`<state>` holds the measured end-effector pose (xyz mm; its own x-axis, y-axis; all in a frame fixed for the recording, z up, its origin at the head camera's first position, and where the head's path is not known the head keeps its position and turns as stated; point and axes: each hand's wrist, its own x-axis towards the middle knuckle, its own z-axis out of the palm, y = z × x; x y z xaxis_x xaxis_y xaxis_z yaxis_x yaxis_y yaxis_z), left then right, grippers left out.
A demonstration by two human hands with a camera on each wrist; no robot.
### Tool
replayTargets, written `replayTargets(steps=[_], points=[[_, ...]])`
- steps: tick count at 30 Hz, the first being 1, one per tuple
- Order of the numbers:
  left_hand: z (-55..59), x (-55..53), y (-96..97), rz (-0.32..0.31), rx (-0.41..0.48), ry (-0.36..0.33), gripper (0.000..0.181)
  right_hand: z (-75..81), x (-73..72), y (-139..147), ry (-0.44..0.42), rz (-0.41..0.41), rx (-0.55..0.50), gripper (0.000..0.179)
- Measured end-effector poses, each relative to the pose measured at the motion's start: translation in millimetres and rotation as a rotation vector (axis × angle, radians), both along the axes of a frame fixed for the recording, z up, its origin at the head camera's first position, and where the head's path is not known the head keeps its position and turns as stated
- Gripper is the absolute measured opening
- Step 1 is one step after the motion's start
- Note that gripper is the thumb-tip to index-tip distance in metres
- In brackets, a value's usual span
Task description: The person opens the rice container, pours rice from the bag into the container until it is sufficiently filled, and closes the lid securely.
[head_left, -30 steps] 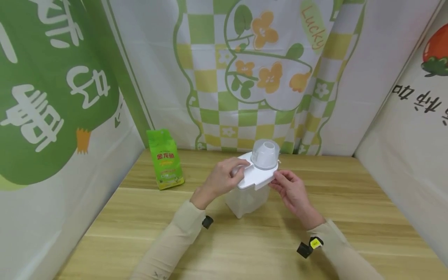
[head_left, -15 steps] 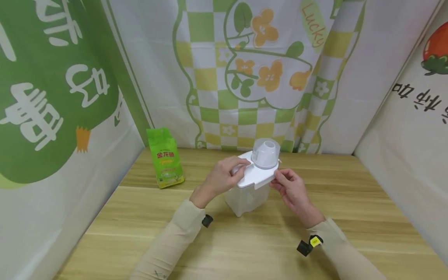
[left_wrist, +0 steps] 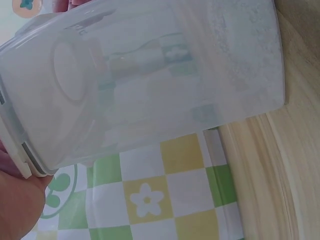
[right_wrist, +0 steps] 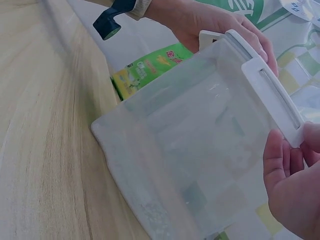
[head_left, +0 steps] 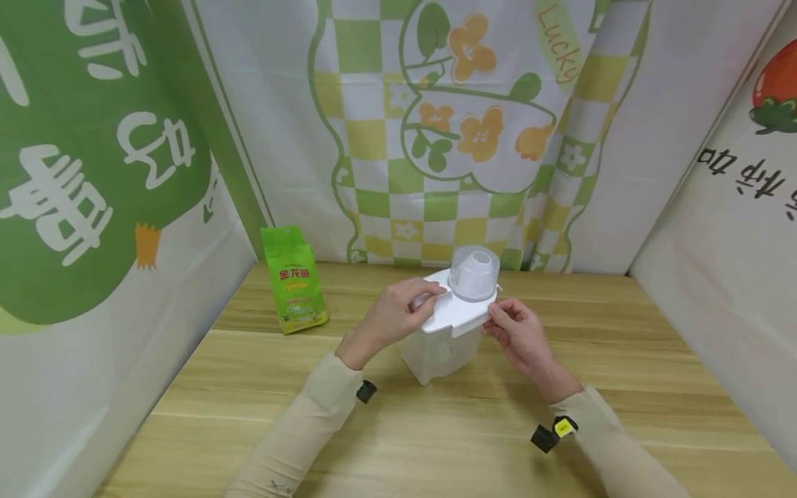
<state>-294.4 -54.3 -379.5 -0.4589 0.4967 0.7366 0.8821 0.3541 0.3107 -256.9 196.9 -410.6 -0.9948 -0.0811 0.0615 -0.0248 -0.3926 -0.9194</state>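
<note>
A translucent plastic storage container (head_left: pixel 438 356) stands on the table under a white lid (head_left: pixel 448 315). On the lid sits a clear measuring cup (head_left: pixel 473 273), upside down. My left hand (head_left: pixel 395 315) reaches over from the left, thumb and fingers bent around part of the lid near its middle. At the right edge, my right hand (head_left: pixel 517 337) pinches the end of a long white side latch (right_wrist: pixel 270 95) between thumb and fingers. Another white latch (right_wrist: pixel 207 38) sticks outward beneath the left hand in the right wrist view. Through the container's wall the inside looks mostly bare.
A bright green bag (head_left: pixel 295 283) with red and yellow print stands upright at the back left of the wooden table (head_left: pixel 623 387). Behind hangs a checked green-and-yellow cloth (head_left: pixel 373 159), with printed cloth walls at both sides. Each wrist wears a small black camera (head_left: pixel 545 438).
</note>
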Motion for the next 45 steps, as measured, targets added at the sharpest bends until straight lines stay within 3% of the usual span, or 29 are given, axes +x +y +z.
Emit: replayTargets(steps=[8, 15, 17, 22, 24, 27, 30, 34, 36, 40, 45], points=[[0.5, 1.2, -1.1, 0.012, -0.049, 0.009, 0.018, 1.6, 2.1, 3.5, 0.02, 0.025, 0.041, 0.01], [-4.3, 10.0, -11.7, 0.062, -0.108, -0.097, 0.034, 1.7, 1.7, 4.2, 0.042, 0.048, 0.05, 0.009], [-5.7, 12.5, -15.7, 0.078, -0.125, -0.178, 0.049, 2.4, 1.9, 4.5, 0.044, 0.045, 0.054, 0.009], [-15.7, 17.2, -29.5, 0.093, -0.091, -0.527, 0.11, 4.6, 2.8, 4.3, 0.033, 0.046, 0.1, 0.009], [-23.2, 18.1, -34.3, 0.098, -0.073, -0.634, 0.127, 5.3, 3.4, 4.2, 0.033, 0.047, 0.121, 0.01], [-36.4, 18.9, -37.0, 0.066, -0.05, -0.743, 0.138, 5.8, 4.4, 4.3, 0.038, 0.04, 0.141, 0.011], [-50.1, 20.4, -33.5, -0.01, -0.02, -0.809, 0.136, 5.3, 5.8, 5.7, 0.047, 0.041, 0.16, 0.011], [-62.5, 23.8, -23.5, -0.069, 0.011, -0.783, 0.108, 5.0, 5.8, 6.5, 0.056, 0.057, 0.191, 0.011], [-65.3, 25.2, -18.5, -0.062, 0.031, -0.751, 0.098, 5.7, 5.7, 6.9, 0.057, 0.065, 0.204, 0.011], [-67.4, 27.1, -12.5, -0.03, 0.064, -0.73, 0.094, 7.6, 7.5, 9.5, 0.051, 0.076, 0.22, 0.012], [-67.2, 26.3, -12.3, -0.035, 0.042, -0.705, 0.091, 10.6, 6.8, 13.3, 0.036, 0.099, 0.27, 0.012]])
